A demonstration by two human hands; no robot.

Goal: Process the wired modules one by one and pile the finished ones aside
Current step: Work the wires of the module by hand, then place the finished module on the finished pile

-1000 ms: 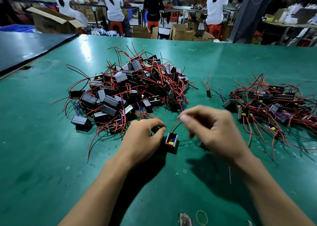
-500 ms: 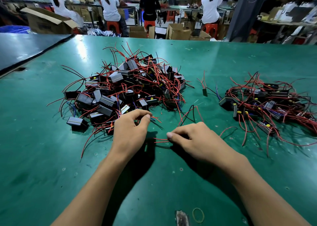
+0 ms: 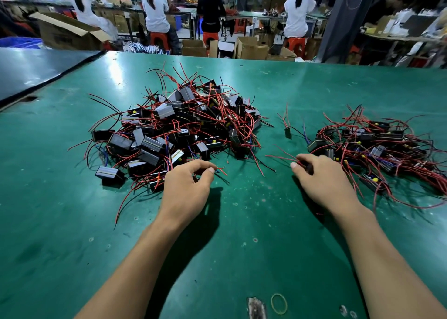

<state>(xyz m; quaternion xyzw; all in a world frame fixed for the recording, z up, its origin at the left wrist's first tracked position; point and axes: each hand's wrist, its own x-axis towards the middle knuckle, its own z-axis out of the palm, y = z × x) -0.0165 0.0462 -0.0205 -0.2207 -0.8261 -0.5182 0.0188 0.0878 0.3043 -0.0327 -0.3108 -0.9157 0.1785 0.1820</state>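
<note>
Right hand [image 3: 324, 183] grips a module [image 3: 307, 169] beside the right pile [image 3: 377, 144]; left hand [image 3: 186, 190] curls at the big pile [image 3: 183, 125] edge, grip unclear

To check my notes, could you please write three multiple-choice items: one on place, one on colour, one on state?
1. Where does the rubber band lie? A on the larger pile; B on the table near the camera; C in a box.
2. Most wires are: A red; B white; C green.
3. The right hand: A lies flat; B grips red wires; C points upward.
Key: B, it lies on bare green table; A, red strands dominate everywhere; B, it curls round wires by the smaller pile.
</note>
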